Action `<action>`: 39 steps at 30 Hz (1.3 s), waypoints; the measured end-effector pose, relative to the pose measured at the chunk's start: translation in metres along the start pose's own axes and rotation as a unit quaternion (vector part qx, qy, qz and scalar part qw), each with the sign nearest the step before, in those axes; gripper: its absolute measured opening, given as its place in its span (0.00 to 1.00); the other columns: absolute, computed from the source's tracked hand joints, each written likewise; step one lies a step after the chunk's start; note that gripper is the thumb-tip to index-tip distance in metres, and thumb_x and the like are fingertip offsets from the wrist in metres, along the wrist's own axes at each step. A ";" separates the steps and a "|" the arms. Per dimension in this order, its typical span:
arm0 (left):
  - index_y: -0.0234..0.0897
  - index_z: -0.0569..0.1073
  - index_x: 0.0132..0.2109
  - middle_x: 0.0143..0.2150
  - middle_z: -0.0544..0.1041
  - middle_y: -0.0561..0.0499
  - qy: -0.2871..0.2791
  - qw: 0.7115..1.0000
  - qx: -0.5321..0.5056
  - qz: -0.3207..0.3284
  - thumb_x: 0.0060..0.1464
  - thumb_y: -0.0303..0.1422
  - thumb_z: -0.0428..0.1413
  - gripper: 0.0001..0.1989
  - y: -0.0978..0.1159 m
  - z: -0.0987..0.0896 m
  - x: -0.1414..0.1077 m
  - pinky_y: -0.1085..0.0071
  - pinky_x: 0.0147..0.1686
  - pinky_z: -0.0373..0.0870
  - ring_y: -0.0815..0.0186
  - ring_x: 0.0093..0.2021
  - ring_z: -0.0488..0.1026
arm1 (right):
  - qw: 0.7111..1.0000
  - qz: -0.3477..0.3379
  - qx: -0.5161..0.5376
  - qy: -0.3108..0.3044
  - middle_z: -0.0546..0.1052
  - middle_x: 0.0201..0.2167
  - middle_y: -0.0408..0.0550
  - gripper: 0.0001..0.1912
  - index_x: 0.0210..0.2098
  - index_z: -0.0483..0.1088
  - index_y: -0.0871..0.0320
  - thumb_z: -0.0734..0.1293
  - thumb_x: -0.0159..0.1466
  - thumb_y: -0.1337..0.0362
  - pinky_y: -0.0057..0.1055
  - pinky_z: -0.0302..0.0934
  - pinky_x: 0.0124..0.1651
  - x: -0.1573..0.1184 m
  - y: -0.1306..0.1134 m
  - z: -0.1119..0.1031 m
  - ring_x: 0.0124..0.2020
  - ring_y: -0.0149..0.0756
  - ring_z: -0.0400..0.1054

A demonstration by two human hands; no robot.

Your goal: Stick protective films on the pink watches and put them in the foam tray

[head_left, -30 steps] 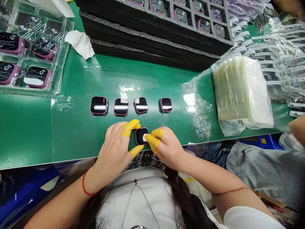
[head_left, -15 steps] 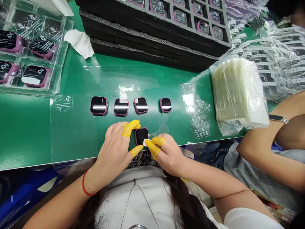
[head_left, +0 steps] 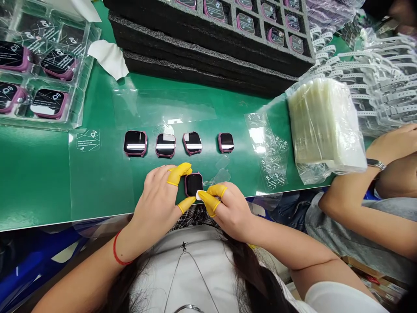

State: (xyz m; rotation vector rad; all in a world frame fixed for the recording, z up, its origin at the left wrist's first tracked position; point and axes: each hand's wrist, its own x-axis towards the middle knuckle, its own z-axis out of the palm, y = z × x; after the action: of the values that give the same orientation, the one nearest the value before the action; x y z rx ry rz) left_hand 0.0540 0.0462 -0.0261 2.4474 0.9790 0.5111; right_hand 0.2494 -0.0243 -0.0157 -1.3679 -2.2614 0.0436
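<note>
A pink-framed watch body [head_left: 193, 184] with a dark screen lies at the table's front edge between my hands. My left hand [head_left: 161, 191], with yellow finger cots, grips it by its left side, index finger at the top corner and thumb at the bottom. Pinched in the yellow-covered fingers of my right hand [head_left: 228, 206] is a small white pad [head_left: 198, 195], which touches the screen's lower right corner. Behind them several more watch bodies stand in a row, among them one at the left [head_left: 135, 143] and one at the right [head_left: 226, 142].
Black foam trays [head_left: 202, 52] holding watches are stacked at the back. A clear plastic tray [head_left: 76, 100] of watches sits at the left. On the right are a wrapped stack of pale sheets [head_left: 321, 126], white straps [head_left: 374, 82], printed films [head_left: 267, 152] and another person's arm [head_left: 365, 213].
My hands and the watch body between them have barely moved. The other person's arm at the right has shifted slightly to the left.
</note>
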 end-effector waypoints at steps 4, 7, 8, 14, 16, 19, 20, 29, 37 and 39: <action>0.34 0.58 0.61 0.53 0.72 0.39 0.007 1.000 0.002 0.004 0.61 0.35 0.55 0.25 0.000 0.000 0.001 0.53 0.56 0.60 0.52 0.56 0.65 | 0.998 0.000 -0.052 0.034 0.73 0.32 0.53 0.07 0.37 0.73 0.63 0.62 0.65 0.72 0.33 0.58 0.34 0.011 0.012 0.004 0.34 0.36 0.61; 0.35 0.57 0.61 0.53 0.72 0.40 0.009 1.000 -0.002 0.003 0.61 0.36 0.55 0.25 0.000 -0.001 0.001 0.53 0.56 0.60 0.52 0.56 0.66 | 0.997 0.005 -0.072 0.041 0.72 0.32 0.53 0.06 0.33 0.72 0.63 0.64 0.64 0.72 0.33 0.56 0.33 0.017 0.015 0.007 0.33 0.36 0.60; 0.35 0.58 0.61 0.54 0.72 0.40 0.009 1.000 -0.003 0.001 0.61 0.36 0.55 0.25 0.000 -0.001 0.001 0.53 0.56 0.60 0.52 0.56 0.66 | 0.997 0.008 -0.068 0.040 0.72 0.32 0.53 0.05 0.34 0.72 0.63 0.64 0.64 0.73 0.33 0.56 0.33 0.015 0.012 0.007 0.33 0.36 0.60; 0.35 0.58 0.61 0.54 0.72 0.39 0.003 1.000 -0.006 -0.005 0.60 0.35 0.56 0.26 -0.001 0.001 0.000 0.51 0.58 0.59 0.51 0.57 0.65 | 1.000 0.018 0.011 0.004 0.72 0.32 0.52 0.08 0.41 0.71 0.63 0.62 0.65 0.73 0.33 0.59 0.35 -0.007 -0.010 0.002 0.35 0.36 0.62; 0.36 0.58 0.61 0.54 0.72 0.40 0.003 1.000 -0.005 -0.008 0.60 0.35 0.56 0.26 -0.001 0.001 0.000 0.51 0.57 0.59 0.51 0.57 0.65 | 0.998 0.027 0.055 -0.004 0.72 0.32 0.50 0.08 0.42 0.70 0.61 0.62 0.65 0.72 0.32 0.60 0.34 -0.012 -0.013 0.000 0.33 0.34 0.63; 0.36 0.57 0.62 0.54 0.72 0.40 0.001 1.000 -0.005 -0.007 0.61 0.36 0.55 0.25 -0.001 0.001 0.000 0.51 0.57 0.59 0.51 0.57 0.65 | 0.993 0.041 0.101 0.034 0.71 0.31 0.48 0.10 0.45 0.69 0.61 0.64 0.63 0.73 0.32 0.62 0.34 -0.014 -0.009 -0.006 0.33 0.33 0.64; 0.36 0.57 0.62 0.54 0.72 0.40 0.001 1.000 -0.005 -0.006 0.61 0.36 0.55 0.25 0.000 0.001 0.001 0.51 0.56 0.60 0.51 0.56 0.65 | 0.992 0.049 0.102 0.048 0.70 0.32 0.48 0.11 0.46 0.70 0.62 0.65 0.63 0.74 0.32 0.62 0.34 -0.014 -0.007 -0.008 0.33 0.33 0.64; 0.38 0.56 0.62 0.53 0.72 0.41 0.011 1.000 0.002 -0.003 0.61 0.37 0.55 0.25 0.000 0.001 0.001 0.51 0.55 0.61 0.52 0.55 0.67 | 0.992 0.087 0.080 0.049 0.70 0.35 0.50 0.10 0.46 0.72 0.59 0.63 0.66 0.71 0.32 0.66 0.38 0.017 0.023 0.000 0.38 0.35 0.66; 0.37 0.57 0.62 0.53 0.72 0.41 -0.001 1.000 0.005 -0.013 0.60 0.36 0.56 0.26 0.000 0.001 0.000 0.52 0.57 0.59 0.52 0.56 0.66 | 0.998 0.019 0.046 -0.030 0.73 0.37 0.50 0.14 0.49 0.70 0.58 0.61 0.65 0.74 0.33 0.62 0.38 0.007 0.016 0.002 0.37 0.35 0.64; 0.38 0.57 0.62 0.53 0.72 0.41 -0.006 1.000 0.002 -0.017 0.60 0.36 0.55 0.26 0.000 0.001 0.000 0.51 0.57 0.59 0.52 0.56 0.66 | 0.998 0.005 0.052 -0.036 0.73 0.37 0.49 0.15 0.50 0.69 0.58 0.61 0.65 0.74 0.32 0.61 0.39 0.001 0.011 -0.001 0.37 0.35 0.64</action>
State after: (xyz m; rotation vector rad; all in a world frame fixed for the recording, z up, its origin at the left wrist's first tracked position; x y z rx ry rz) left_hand 0.0543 0.0458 -0.0266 2.4314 1.0149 0.4821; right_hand 0.2586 -0.0181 -0.0171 -1.3434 -2.2772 0.2142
